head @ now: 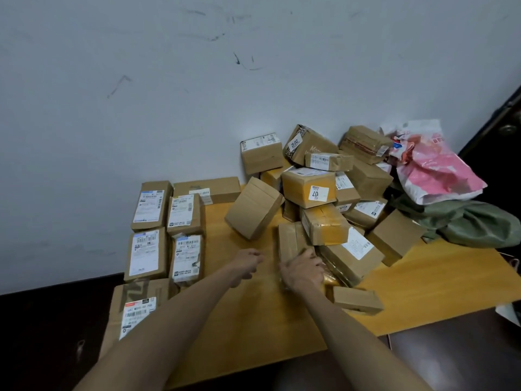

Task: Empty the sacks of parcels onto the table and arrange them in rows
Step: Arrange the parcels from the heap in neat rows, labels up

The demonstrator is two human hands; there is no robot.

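Right hand (pixel 303 270) grips a taped parcel (pixel 291 239), left hand (pixel 248 265) curled empty, near yellow box (pixel 301 185) labelled "07".

Premises present as a plain parcel-handling back room rather than a home. Evidence: a bare white wall (pixel 141 80) with dark scuff marks across the upper frame; a plain wooden tabletop (pixel 253 328) at lower centre; labelled cardboard parcels (pixel 308 187) heaped at centre right; a slumped green sack (pixel 473 224) and pink courier bags (pixel 434 170) at right; a dark door (pixel 501 128) at the right edge.
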